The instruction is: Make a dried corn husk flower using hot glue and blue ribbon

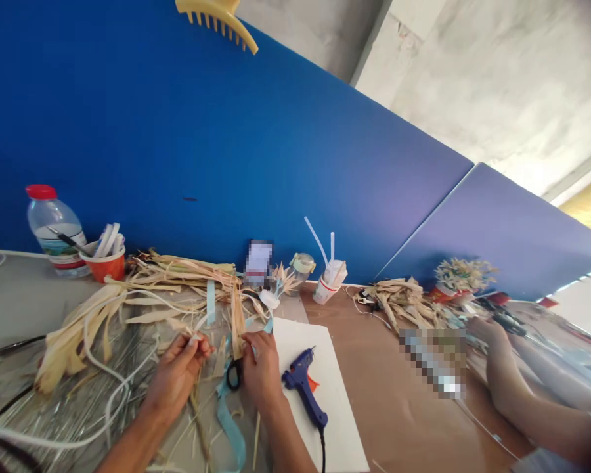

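My left hand (177, 371) is closed, its fingertips pinching a thin pale strip of dried leaf. My right hand (261, 371) is closed round black-handled scissors (234, 374), its thumb through a loop, and it touches an upright dried leaf strip (237, 318). A light blue ribbon (229, 420) trails down between my hands. A pile of dried corn husks (142, 295) lies just beyond them. A blue glue gun (305, 387) rests on a white sheet (325, 401) to the right of my right hand.
A water bottle (54, 230) and a red cup (106, 259) of sticks stand at the back left. A white cup (329, 279) with glue sticks and a jar (300, 269) stand against the blue partition (226, 144). Another person's hand (492, 335) works at the right near more husks (404, 302).
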Demonstrator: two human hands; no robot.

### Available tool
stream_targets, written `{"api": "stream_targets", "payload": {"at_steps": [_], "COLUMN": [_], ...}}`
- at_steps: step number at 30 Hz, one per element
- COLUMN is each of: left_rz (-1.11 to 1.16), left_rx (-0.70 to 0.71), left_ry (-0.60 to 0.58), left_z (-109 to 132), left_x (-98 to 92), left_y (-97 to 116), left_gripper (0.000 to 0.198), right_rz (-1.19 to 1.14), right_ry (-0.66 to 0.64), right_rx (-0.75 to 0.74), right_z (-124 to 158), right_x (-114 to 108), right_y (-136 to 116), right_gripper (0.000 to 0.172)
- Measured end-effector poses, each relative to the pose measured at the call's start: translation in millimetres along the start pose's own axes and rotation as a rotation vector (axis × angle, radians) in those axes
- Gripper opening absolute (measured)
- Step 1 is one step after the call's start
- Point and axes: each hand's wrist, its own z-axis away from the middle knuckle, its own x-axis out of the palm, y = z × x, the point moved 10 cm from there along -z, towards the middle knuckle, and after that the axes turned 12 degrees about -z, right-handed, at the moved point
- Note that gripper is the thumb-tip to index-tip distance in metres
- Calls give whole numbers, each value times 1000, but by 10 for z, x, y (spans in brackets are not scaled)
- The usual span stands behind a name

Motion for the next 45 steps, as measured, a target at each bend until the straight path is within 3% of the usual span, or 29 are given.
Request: {"api": "stream_targets", "payload": {"at_steps": [5,9,16,19,23,27,30,35,45], "left_rz": [-13,-59,-103,-115,-164,-158,-140,-190,-320], "left_rx": [42,59,39,38,19,-46,-88,-106,-141], "left_ry": [39,25,-2,6,-13,-55,-121,-208,-279], "left_z": [-13,-32,-44,-31,-8,18,55,132,228], "left_x": [-45,-64,-74,-50,12,84,170,282,394], "left_y": [32,-18,-100,-81,-80,-154,-207,-228,-303], "left_gripper": [28,27,26,27,31,32,30,28,38], "right_rz": [54,233,308,170,-237,-758,-987,-1124,-1131], "right_ry": [-168,-229,-194,-77,133,115,118,131,128], "right_rx": [-101,-78,-58,-17,143,353,460,583,521], "right_z": [71,105,138,101,34,35,98,177,116], "right_x": [304,469,540,465,287,353,380,399,333], "right_y": [-190,-192,-164,-91,106,274,338,429,295], "right_gripper": [25,17,49,50,36,9,15,20,18]}}
